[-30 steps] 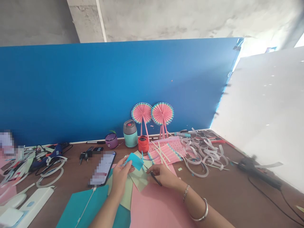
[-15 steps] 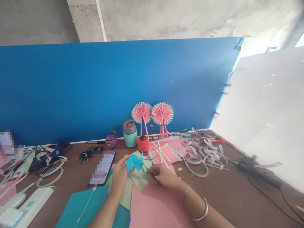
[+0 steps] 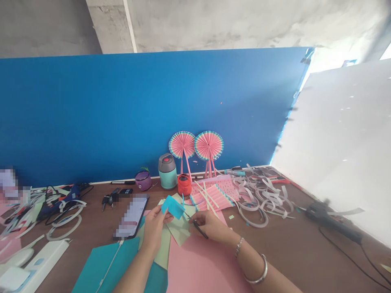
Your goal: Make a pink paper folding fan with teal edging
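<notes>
My left hand (image 3: 155, 228) pinches a small blue paper piece (image 3: 172, 206) and holds it up just above the table. My right hand (image 3: 210, 226) grips small black-handled scissors (image 3: 195, 226), whose blades reach toward the right edge of that paper. Beneath both hands lie pale green sheets (image 3: 180, 228), a large pink sheet (image 3: 198, 264) and a teal sheet (image 3: 104, 264).
A phone (image 3: 132, 215) lies left of my hands. Behind stand two pink paper fans (image 3: 196, 146), a teal cup (image 3: 167, 171), a red pot (image 3: 184, 185) and a purple pot (image 3: 143, 180). Curled paper strips (image 3: 259, 195) and a glue gun (image 3: 330, 221) lie right; cables (image 3: 58, 203) left.
The blue paper piece has turned slightly in my left hand and sits a little closer to the scissors. My right hand has hardly moved.
</notes>
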A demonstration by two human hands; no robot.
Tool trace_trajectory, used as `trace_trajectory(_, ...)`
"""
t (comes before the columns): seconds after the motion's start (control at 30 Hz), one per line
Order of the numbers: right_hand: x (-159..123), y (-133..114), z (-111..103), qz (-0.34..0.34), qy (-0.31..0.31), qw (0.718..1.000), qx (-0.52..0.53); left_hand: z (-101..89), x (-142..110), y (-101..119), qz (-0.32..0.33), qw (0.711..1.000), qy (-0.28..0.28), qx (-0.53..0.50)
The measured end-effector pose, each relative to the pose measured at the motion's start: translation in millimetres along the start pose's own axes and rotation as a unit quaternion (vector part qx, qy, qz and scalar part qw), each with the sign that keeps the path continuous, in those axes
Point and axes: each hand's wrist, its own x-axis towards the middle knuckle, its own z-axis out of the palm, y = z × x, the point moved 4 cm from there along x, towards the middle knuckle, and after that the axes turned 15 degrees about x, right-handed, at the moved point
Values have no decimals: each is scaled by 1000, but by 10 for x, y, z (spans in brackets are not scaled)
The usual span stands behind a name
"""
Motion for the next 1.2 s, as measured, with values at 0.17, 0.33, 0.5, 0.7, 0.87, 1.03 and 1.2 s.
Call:
trace_trajectory(0.17, 4, 20, -3, 1, -3, 1000, 5, 11, -19, 14, -8, 1000, -2, -12)
trace_trajectory(0.33, 22, 46, -4, -5, -3, 1000, 3, 12, -7, -15, -6, 1000, -16, -12)
trace_trajectory(0.5, 15, 34, -7, -11, -6, 1000, -6, 9, 3, -28, -11, 1000, -14, -23)
trace_trajectory(0.7, -2, 12, -6, -16, -13, 1000, -18, 11, 9, -43, -12, 999, -23, -26)
trace_trajectory(0.87, -1, -11, -13, -26, -12, 999, -38, 9, 44, -100, -15, 999, -23, -32)
trace_trajectory(1.03, -2, -15, -15, -23, -12, 999, -30, 1, 48, -119, -16, 999, -27, -34)
trace_trajectory(1.2, -15, -30, -10, -26, -14, 999, -31, -3, 36, -107, -17, 999, -24, -38)
